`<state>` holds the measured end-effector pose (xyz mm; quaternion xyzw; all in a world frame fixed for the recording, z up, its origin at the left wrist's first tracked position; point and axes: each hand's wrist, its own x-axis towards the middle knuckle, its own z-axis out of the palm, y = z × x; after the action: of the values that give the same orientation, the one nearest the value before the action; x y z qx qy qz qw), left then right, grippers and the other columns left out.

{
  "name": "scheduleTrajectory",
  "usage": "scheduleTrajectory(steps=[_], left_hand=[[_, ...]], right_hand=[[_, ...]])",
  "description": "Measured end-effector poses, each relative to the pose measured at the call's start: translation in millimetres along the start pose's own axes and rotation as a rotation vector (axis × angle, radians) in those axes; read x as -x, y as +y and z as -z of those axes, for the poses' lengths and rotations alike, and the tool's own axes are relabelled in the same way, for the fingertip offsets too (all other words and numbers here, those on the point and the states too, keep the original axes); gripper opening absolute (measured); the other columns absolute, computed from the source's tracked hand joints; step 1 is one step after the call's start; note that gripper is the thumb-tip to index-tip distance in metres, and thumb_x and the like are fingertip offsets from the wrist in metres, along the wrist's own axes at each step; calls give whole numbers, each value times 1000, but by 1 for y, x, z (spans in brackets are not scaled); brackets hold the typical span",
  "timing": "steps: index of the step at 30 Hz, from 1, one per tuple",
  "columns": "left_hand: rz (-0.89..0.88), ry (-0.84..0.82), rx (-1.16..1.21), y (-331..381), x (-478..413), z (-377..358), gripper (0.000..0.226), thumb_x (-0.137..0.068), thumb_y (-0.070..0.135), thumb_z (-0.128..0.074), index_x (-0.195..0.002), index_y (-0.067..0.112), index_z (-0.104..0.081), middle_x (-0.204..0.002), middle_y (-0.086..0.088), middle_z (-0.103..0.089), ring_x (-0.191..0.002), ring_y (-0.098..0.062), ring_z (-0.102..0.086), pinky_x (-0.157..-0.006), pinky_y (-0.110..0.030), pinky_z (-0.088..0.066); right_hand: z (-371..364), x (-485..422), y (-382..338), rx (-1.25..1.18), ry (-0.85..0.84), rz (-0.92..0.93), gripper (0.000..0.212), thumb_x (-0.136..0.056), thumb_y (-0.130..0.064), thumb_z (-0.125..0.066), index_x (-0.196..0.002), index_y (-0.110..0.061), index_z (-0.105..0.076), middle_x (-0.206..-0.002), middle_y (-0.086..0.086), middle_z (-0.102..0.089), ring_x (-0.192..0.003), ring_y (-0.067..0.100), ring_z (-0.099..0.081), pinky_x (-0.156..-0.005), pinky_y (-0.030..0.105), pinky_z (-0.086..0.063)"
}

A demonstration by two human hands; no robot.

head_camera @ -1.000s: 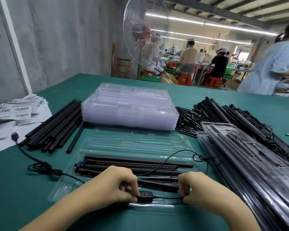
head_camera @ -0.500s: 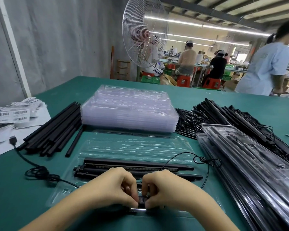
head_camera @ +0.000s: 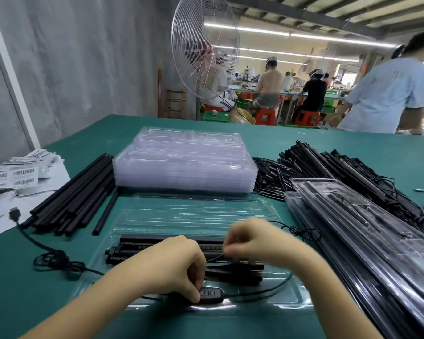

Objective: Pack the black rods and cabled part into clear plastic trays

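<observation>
Head-cam view over a green table (head_camera: 316,145). A clear tray (head_camera: 194,211) is lying open right in front of the person, w/ black rods (head_camera: 142,242) sitting lengthwise in its near half. L hand (head_camera: 171,267) is curling down over the tray's front strip, thumb & fingertips pinching the left end of a 3-button inline controller (head_camera: 212,293). Can't tell if the controller is seated in a slot. Its cable (head_camera: 58,261) is trailing left off the tray to a loose coil & a USB plug (head_camera: 14,213) on the table. Another thin run is arcing right along the tray front. R hand (head_camera: 257,243), motion-blurred, is hovering above the rods just right of the L hand. Its fingers are curled & bunched together, tips apparently pinching a thin strand of cable. A stack of empty trays (head_camera: 184,165) is sitting behind the open one. Loose rods (head_camera: 78,192) are piled at left near barcode labels (head_camera: 17,176). Packed trays (head_camera: 367,241) & cabled rods (head_camera: 311,165) are crowding the right side.
</observation>
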<state>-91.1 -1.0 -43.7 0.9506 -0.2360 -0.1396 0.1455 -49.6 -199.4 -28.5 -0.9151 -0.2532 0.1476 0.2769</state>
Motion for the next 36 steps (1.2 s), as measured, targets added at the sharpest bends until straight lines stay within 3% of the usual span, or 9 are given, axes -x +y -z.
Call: scheduleTrajectory(steps=[3, 7, 13, 16, 20, 24, 27, 33, 36], left_hand=[[4, -13, -35, 2, -2, 3, 14, -69, 35, -78, -77, 26, -71, -66, 16, -63, -62, 5, -56, -56, -14, -42], [16, -142, 114, -5, -3, 15, 6, -76, 28, -75, -83, 27, -75, -66, 18, -68, -62, 0, -63, -56, -12, -43], [56, -332, 263, -17, -3, 31, 10, -85, 32, -69, -90, 30, -76, -74, 20, -71, -72, -2, -69, -66, -9, -47], [75, -323, 404, -15, -6, 33, 16, -88, 32, -66, -87, 20, -77, -82, 6, -74, -75, -5, -70, -67, -16, -53], [77, -72, 521, -5, -21, 27, 24, -93, 32, -59, -81, 15, -70, -70, 1, -72, -63, -11, -69, -51, -21, -50], [59, 252, 205, 3, -44, 18, 18, -85, 47, -62, -88, 29, -62, -64, 8, -60, -57, 0, -53, -52, -17, -36], [76, 258, 184, 15, -54, 6, 53, -77, 62, -63, -116, 29, -54, -83, 10, -51, -75, -4, -51, -64, -22, -38], [31, 218, 254, 35, -64, -18, 99, -56, 88, -46, -126, 19, -46, -107, 8, -37, -94, -12, -51, -84, -34, -46], [8, 315, 253, 36, -62, -23, 89, -51, 92, -43, -114, 29, -50, -101, 11, -45, -92, -8, -53, -81, -33, -48]], right_hand=[[20, -12, 29, 158, 280, -133, 32, -84, -5, -53, -105, -24, -67, -102, -9, -61, -90, 3, -60, -75, 15, -44], [22, -19, 63, 300, 328, -372, 54, -84, 2, -40, -134, -16, -49, -136, 9, -45, -116, 26, -52, -97, 34, -43], [25, -14, 59, 273, 482, -386, 32, -85, -2, -46, -101, -16, -70, -105, 8, -68, -91, 26, -64, -82, 40, -54], [26, -3, 51, 221, 578, -344, 27, -82, -3, -50, -90, -16, -72, -93, 6, -70, -84, 24, -63, -76, 37, -54], [24, 4, 43, 322, 575, -338, 9, -80, -17, -53, -76, -18, -61, -80, 3, -64, -86, 24, -52, -80, 34, -43], [24, 9, 38, -42, 637, -232, 6, -80, -12, -54, -83, -15, -58, -67, 2, -56, -62, 20, -55, -57, 28, -44], [26, 12, 31, -310, 656, -113, 18, -81, -2, -52, -88, -16, -59, -66, 6, -53, -41, 14, -54, -40, 24, -43], [21, 5, 18, -808, 741, 127, 19, -82, 6, -61, -90, -11, -64, -72, 7, -63, -52, 15, -62, -55, 22, -51], [17, 1, 18, -841, 782, 170, 14, -81, -1, -69, -92, -10, -69, -80, 6, -72, -66, 17, -68, -67, 24, -55]])
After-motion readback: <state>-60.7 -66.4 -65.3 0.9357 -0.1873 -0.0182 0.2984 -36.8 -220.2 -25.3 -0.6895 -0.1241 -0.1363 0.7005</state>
